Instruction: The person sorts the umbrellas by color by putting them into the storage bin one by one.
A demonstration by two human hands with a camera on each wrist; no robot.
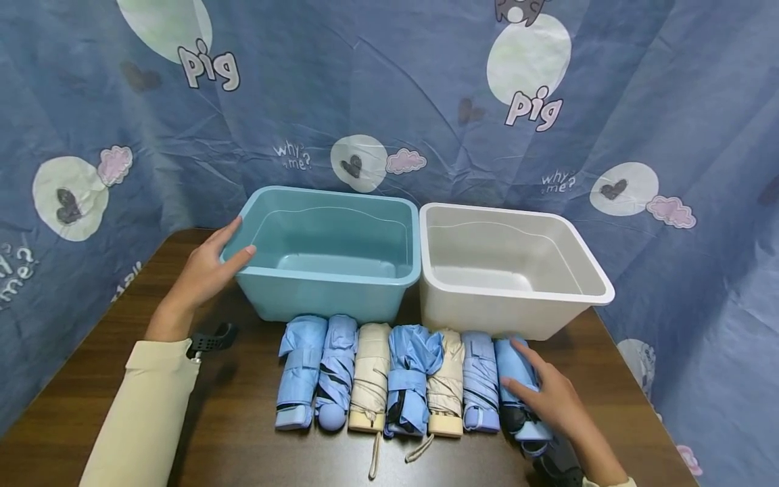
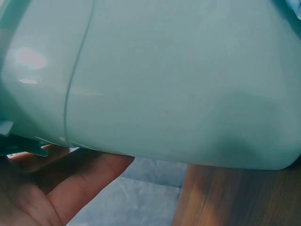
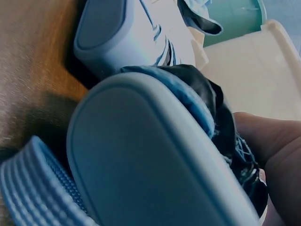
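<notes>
Folded compact umbrellas lie side by side on the table, several of them, in blue and cream. At the right end of the row, my right hand [image 1: 550, 396] holds a blue umbrella [image 1: 514, 365], thumb and a finger across its fabric. Close up in the right wrist view are that umbrella's flat blue handle end [image 3: 136, 155] and its wrist strap [image 3: 42, 183]. My left hand [image 1: 209, 267] grips the left rim of a teal bin [image 1: 328, 277], thumb over the rim and fingers along the outside. The left wrist view is mostly the bin's wall, with fingers [image 2: 91, 181] beside it.
A white bin [image 1: 487, 311] stands right beside the teal one, behind the umbrellas. Cream umbrellas [image 1: 371, 365] sit among the blue ones, their cord loops [image 1: 375, 460] trailing forward. Behind the dark wooden table [image 1: 262, 446] hangs a blue printed cloth [image 1: 389, 81].
</notes>
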